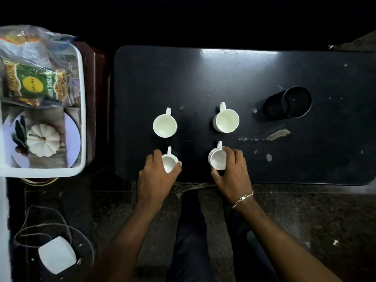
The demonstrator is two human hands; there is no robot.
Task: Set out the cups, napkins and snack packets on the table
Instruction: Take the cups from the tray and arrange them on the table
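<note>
Several white cups stand on the black table [254, 68] in two rows. The far left cup [164, 125] and far right cup [226, 120] stand free, handles pointing away from me. My left hand [157, 174] grips the near left cup [169, 161] around its rim. My right hand [234, 171] grips the near right cup [217, 158] from its right side. Snack packets [33, 83] in green and yellow lie in a clear bag inside a white tray [82, 110] to the left of the table. I cannot make out any napkins.
A black cylindrical holder [293, 102] lies on its side at the table's right. The tray's bottom shows a printed white pumpkin [43, 140]. On the dark floor at lower left lie a white block [57, 254] and a looped cord [67, 226]. My legs are below the table's near edge.
</note>
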